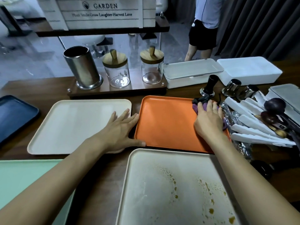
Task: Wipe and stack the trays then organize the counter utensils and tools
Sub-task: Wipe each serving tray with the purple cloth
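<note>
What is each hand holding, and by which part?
The right hand holds a purple cloth, fingers curled over its bunched top, on the orange tray. The left hand holds nothing; it rests flat against that tray's left rim.

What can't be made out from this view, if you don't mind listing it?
Head view:
- cloth: mostly under the right hand, extent hidden.
- orange tray: far right corner covered by that hand.
- stained cream tray: near end cut off by the bottom edge.
- dark blue tray: cut off by the left edge.
- mint tray: partly behind the left arm, cut off bottom-left.
</note>
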{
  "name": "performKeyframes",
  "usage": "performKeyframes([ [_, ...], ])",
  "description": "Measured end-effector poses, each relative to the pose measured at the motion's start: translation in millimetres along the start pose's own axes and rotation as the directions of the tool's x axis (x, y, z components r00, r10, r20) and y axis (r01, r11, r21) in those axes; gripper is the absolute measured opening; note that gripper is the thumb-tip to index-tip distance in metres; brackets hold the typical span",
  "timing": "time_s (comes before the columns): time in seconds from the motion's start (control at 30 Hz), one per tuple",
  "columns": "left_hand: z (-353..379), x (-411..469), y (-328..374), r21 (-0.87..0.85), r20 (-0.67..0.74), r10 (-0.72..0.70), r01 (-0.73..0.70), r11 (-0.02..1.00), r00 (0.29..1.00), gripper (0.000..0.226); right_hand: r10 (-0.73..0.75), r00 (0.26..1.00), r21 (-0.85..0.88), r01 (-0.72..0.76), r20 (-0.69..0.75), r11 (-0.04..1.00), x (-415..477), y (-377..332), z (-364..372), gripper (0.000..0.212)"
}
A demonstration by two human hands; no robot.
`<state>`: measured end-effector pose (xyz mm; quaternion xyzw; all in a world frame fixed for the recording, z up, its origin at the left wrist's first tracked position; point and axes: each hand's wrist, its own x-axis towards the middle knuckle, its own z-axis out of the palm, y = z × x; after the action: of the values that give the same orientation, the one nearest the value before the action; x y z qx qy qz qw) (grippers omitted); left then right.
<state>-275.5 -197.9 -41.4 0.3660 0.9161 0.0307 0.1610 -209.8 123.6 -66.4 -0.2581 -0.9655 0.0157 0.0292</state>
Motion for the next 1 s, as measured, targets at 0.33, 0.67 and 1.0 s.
performKeyframes([
  [0.33, -5.9, -1.8, 6.1, -0.017, 0.024, -0.017, 0.017, 1.000, 1.000, 0.119, -0.345, 0.938, 0.133, 0.342, 0.005, 0.930, -0.4, -107.8, 6.4, 0.062],
  [0.67, 0.3, 0.9, 4.9, 0.013, -0.026, 0.005, -0.005, 1.000, 1.000, 0.121, -0.497, 0.866, 0.202, 0.478, 0.053, 0.855, -44.9, -126.9, 0.5, 0.060],
  [1.0, 2.8, 3.9, 4.2, 0.096, -0.027, 0.144, -0.141, 0.985, 0.989, 0.122, -0.537, 0.839, 0.324, 0.484, 0.093, 0.813, -108.5, -72.3, -12.4, 0.055],
])
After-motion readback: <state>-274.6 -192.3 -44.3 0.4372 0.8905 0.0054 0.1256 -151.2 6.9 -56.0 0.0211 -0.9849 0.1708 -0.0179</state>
